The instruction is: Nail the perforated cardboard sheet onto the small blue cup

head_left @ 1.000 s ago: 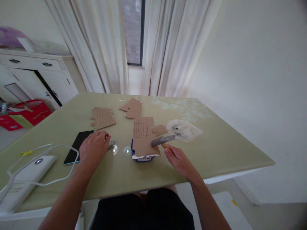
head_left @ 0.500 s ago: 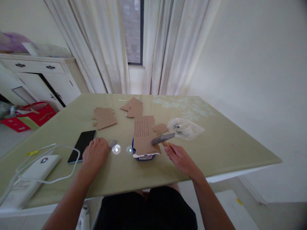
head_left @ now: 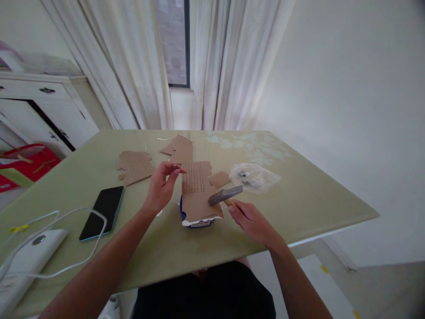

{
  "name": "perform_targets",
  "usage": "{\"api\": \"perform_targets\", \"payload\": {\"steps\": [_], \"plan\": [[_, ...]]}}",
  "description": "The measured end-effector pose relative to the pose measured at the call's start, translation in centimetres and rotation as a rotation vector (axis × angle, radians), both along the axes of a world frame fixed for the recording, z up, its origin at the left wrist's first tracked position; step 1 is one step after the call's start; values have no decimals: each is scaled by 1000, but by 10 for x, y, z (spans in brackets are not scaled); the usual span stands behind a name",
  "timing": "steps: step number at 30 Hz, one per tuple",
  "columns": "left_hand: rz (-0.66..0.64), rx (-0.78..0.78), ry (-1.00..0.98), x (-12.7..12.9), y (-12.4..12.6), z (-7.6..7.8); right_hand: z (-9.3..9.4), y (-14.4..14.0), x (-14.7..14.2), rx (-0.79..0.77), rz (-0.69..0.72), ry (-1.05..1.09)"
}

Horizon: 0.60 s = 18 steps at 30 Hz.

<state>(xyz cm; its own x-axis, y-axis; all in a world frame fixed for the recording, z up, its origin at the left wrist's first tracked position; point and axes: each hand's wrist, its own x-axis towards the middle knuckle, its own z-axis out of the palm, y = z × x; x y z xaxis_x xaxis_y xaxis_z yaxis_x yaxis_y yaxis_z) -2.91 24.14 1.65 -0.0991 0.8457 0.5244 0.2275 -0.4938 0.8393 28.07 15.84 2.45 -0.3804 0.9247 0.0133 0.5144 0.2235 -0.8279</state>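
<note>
Left hand (head_left: 161, 188) raised off the table (head_left: 299, 195), thumb and forefinger pinched together on something too small to make out, other fingers loosely curled. Just right of that pinch, a perforated cardboard sheet (head_left: 198, 190) draped over a blue-rimmed box (head_left: 195, 221). Right hand (head_left: 249, 221) closed around the handle of a hammer (head_left: 226, 195), grey head resting on the sheet's right edge. Beyond the hammer head, a clear plastic bag (head_left: 254, 177). Left of the left wrist, a black phone (head_left: 102, 212).
</note>
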Motion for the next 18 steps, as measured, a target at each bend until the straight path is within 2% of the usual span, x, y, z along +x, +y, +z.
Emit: {"api": "perform_targets", "payload": {"steps": [3, 5, 8, 12, 18], "plan": [[-29, -89, -56, -4, -2, -21, 3, 0, 0, -49, 5, 25], [-62, -139, -36, -9, -7, -28, 4, -1, 1, -84, -5, 45], [-120, -166, -39, -16, -13, -24, 3, -2, 2, -140, -29, 82], [-218, -207, 120, -18, -14, -15, -2, -3, 5, -201, -44, 110], [-241, -196, 204, -17, -14, -9, -6, -2, 6, -188, -67, 93]]}}
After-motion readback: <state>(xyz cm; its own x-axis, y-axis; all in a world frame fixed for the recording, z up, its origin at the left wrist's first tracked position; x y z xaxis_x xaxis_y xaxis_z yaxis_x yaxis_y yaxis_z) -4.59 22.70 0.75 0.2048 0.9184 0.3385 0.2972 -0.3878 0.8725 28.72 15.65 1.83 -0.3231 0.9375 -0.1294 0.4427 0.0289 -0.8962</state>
